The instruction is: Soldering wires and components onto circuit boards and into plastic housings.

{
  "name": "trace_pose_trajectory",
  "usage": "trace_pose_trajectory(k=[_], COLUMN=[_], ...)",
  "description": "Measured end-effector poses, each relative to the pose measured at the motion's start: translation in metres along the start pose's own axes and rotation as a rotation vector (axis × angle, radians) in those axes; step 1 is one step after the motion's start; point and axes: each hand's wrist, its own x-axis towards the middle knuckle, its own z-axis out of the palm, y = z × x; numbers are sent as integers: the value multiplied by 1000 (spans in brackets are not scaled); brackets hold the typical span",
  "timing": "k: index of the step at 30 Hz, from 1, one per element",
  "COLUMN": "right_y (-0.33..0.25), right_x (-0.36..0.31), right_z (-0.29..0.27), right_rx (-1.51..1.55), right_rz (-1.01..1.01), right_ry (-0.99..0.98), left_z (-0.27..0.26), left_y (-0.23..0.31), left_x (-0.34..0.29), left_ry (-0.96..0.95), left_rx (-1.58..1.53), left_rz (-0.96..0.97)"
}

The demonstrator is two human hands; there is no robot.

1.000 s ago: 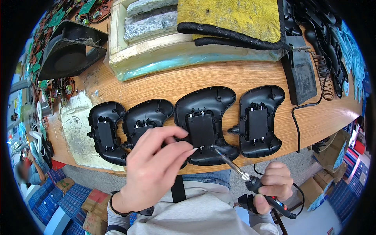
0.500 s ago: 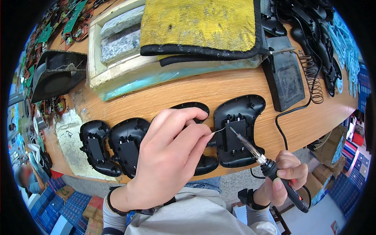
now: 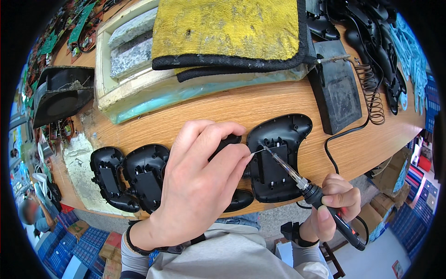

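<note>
My right hand grips the dark handle of a soldering iron, its tip pointing up and left. That tip reaches the upper left part of a black, curved plastic shell, beside the metal contacts of the rectangular black box in it. Between thumb and fingertips, my left hand pinches a thin strand of solder wire. The wire's end is close to the iron's tip; whether they touch is too small to tell. Another black shell is mostly hidden behind my left hand.
Two more black shells lie to the left. Farther back are a wooden-framed box with a yellow cloth, a dark block, and a coiled wire holder. Circuit boards pile up far left.
The iron's tip has moved slightly up and left, closer to the end of the solder wire. The view has shifted a little; both hands keep their grips.
</note>
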Motion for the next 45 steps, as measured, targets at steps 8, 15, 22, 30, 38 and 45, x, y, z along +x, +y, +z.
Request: trace_pose_trajectory(k=[8, 15, 22, 30, 38, 45], right_y=[2, 5, 9, 10, 13, 14], right_x=[2, 3, 0, -39, -49, -47], right_z=[-1, -1, -9, -42, -48, -45], right_rx=[-2, 37, 58, 90, 127, 136], right_rz=[-22, -63, -298, -142, -93, -100], right_ry=[-13, -49, -99, 3, -36, -43], left_z=[-1, -3, -10, 9, 20, 19], left_y=[1, 5, 12, 32, 34, 35], left_x=[3, 5, -3, -20, -20, -19], left_ry=[-13, -38, -15, -182, -189, -215], left_rx=[18, 70, 66, -11, 56, 60], left_rz=[15, 26, -53, 57, 54, 45])
